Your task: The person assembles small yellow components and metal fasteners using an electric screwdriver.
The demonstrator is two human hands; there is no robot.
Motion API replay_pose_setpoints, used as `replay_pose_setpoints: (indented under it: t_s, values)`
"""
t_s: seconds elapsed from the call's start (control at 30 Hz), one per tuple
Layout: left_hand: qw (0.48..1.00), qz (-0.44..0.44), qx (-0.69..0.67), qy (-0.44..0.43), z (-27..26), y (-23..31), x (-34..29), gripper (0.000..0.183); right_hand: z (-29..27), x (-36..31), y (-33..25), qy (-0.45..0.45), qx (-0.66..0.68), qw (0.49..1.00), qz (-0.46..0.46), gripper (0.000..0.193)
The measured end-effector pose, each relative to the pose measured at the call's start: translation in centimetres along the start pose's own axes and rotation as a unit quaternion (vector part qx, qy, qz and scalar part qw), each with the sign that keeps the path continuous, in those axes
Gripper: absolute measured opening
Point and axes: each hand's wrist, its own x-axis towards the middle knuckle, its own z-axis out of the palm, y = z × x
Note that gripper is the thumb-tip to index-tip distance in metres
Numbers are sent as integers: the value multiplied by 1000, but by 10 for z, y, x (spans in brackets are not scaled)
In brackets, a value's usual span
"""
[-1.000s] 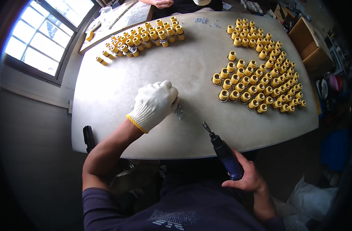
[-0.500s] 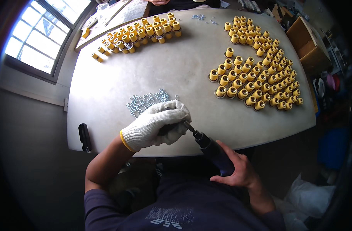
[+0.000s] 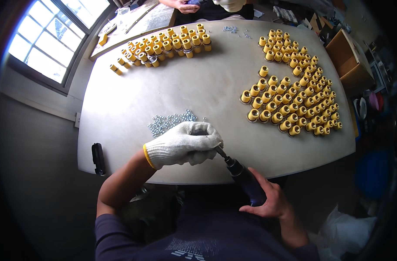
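My left hand [image 3: 187, 142], in a white knit glove with a yellow cuff, is closed in a pinch at the tip of a dark, slim power screwdriver [image 3: 246, 180]. Whatever sits between the gloved fingertips is hidden or too small to name. Bare fingers of my right hand [image 3: 271, 198] wrap the tool's body from below, its bit pointing up and left into the glove. Just beyond the glove lies a loose spread of small shiny metal nuts [image 3: 170, 122] on the pale table [image 3: 198, 82].
Yellow cylindrical fittings [image 3: 290, 98] stand in a large group at right; more yellow fittings [image 3: 163, 45] cluster at far left. A black object [image 3: 97, 158] lies by the left edge. Across the table, another person's hands [image 3: 187, 6] hold something blue. A cardboard box [image 3: 348, 61] stands right.
The view has shifted slightly, bringing the other person's hands further into sight. My gloved fingers have turned and closed more tightly at the bit. My right hand keeps its grip.
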Motion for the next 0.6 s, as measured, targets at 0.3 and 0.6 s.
replay_pose_setpoints:
  t_s: [0.3, 0.6]
  values:
    - [657, 344, 402, 537, -103, 43, 100, 41, -1, 3, 6, 28, 42, 999, 5, 113]
    - [607, 241, 463, 599, -140, 78, 165, 35, -2, 4, 6, 31, 35, 999, 9, 113]
